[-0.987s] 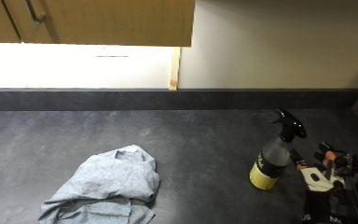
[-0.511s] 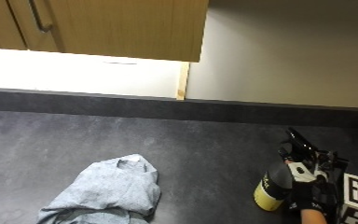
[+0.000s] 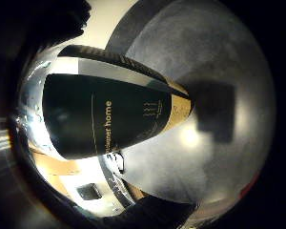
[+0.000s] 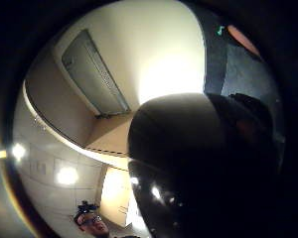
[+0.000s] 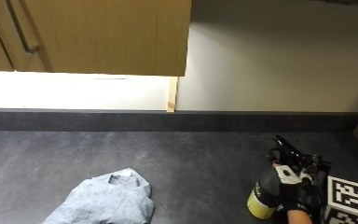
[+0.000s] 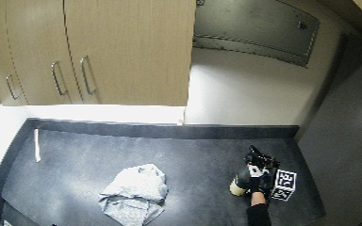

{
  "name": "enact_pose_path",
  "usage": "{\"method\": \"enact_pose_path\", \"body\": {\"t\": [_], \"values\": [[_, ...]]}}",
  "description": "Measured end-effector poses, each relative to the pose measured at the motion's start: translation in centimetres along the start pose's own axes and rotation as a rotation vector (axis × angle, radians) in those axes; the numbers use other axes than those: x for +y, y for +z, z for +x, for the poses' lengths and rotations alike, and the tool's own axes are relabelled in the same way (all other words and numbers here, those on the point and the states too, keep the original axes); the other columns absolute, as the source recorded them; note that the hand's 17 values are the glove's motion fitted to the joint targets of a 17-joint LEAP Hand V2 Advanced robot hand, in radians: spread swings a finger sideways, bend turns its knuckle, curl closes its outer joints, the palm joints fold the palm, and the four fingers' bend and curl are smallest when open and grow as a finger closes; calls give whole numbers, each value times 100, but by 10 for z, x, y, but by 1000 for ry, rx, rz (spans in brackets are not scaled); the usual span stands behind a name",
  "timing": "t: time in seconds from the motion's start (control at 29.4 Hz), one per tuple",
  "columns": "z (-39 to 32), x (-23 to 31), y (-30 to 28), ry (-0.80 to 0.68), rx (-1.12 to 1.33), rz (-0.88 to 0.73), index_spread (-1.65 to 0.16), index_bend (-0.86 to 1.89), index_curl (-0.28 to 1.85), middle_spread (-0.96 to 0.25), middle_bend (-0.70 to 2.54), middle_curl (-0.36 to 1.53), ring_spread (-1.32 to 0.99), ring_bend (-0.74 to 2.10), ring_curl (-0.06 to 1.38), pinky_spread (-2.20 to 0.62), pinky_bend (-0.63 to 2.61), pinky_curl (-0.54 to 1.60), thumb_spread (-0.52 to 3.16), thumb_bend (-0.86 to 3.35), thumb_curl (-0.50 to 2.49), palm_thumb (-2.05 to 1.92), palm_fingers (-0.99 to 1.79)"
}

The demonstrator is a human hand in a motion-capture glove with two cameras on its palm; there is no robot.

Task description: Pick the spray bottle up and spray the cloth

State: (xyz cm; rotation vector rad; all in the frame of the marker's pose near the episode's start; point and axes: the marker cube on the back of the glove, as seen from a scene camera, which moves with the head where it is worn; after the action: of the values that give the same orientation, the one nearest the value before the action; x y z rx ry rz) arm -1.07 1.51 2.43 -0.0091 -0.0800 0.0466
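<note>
Spray bottle [image 5: 263, 196]: stands upright on the dark countertop [image 5: 185, 163] near its right end, long axis vertical; dark body with a yellow band at the base, black trigger head [image 5: 285, 150] on top.
Nozzle direction: in the outside view the head angles up and away toward the back wall, leaning left; its exact aim is hard to make out.
Label: the little finger side palm view shows the dark label with the word "home" and a tan band toward the base; the bottle fills much of that view, so it is close to the palm.
Right hand [image 5: 295, 193]: gloved in black, comes in from the front edge of the counter with the forearm low, set against the right side of the bottle at its neck and shoulder.
Fingers: wrapped round the bottle's upper part below the trigger head; which finger lies where cannot be told.
Cloth [image 5: 104, 203]: pale grey-blue, crumpled in a heap on the countertop, well apart from the bottle, to its left.
Cut off: the lower part of the cloth runs out of the outside view; the wide outside view shows it whole [image 6: 137, 192].
Hidden: the thumb side palm view is mostly blocked by a dark rounded shape, with only wall and cupboards [image 6: 99, 52] beyond.
</note>
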Motion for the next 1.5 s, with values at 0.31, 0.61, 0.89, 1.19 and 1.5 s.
{"method": "enact_pose_path", "body": {"t": [0.31,0.61,0.89,1.19,1.5], "values": [[-9,-2,21,-84,-27,-5,-26,22,34,2,28,40,7,33,34,15,34,25,97,2,60,99,71],[7,-20,94,-168,16,-39,-20,40,44,-3,41,46,-1,32,37,14,10,18,79,-1,63,107,99],[4,-15,104,-152,15,-38,-18,44,50,-4,45,50,-4,30,39,11,12,16,74,-2,65,108,102],[7,-17,100,-156,28,-16,-16,42,53,-5,46,51,-6,29,41,9,12,15,72,-2,66,108,102],[-27,5,84,-200,-57,4,-16,40,55,-5,44,52,-6,29,43,9,14,14,72,-2,67,108,103]]}}
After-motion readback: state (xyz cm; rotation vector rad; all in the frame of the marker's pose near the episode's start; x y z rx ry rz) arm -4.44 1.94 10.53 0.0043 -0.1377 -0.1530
